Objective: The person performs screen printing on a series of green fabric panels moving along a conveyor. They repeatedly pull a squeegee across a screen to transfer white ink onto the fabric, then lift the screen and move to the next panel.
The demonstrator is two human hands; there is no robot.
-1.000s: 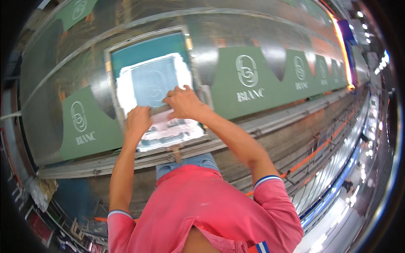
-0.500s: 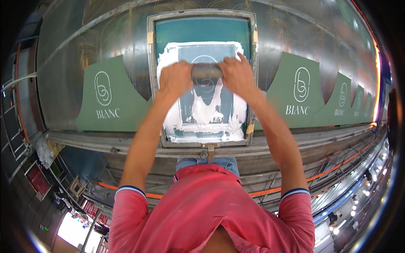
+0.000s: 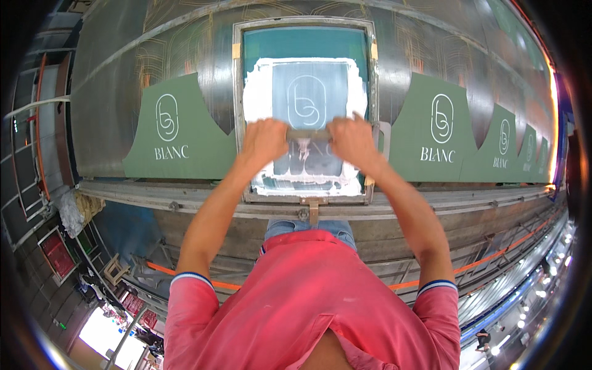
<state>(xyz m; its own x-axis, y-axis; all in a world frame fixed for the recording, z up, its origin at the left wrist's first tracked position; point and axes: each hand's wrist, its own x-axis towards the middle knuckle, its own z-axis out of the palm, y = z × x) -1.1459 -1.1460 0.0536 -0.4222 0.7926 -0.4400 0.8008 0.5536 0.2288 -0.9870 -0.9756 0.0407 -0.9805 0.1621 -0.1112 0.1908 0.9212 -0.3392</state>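
Beyond grip: room over screen (image 3: 305, 43) up to far bar of frame (image 3: 302, 22). Between left hand (image 3: 266, 140) and right hand (image 3: 353, 137): squeegee (image 3: 308, 134) spans gap. Just right of grip: frame side, looped handle (image 3: 388, 139). Bodyward: short screen stretch, then near bar, clamp (image 3: 314, 213), rail (image 3: 154, 197).

Metal table (image 3: 105, 111); green panels (image 3: 431, 129), framed screen (image 3: 305, 43) atop

The left hand (image 3: 265, 142) and right hand (image 3: 353, 140) are gripping a bar (image 3: 309, 134) over a framed screen (image 3: 238, 92). White paste (image 3: 258, 95) is bordering its central window. Green panels (image 3: 197, 135) with white emblems are lying on the metal surface (image 3: 108, 123) at both sides.
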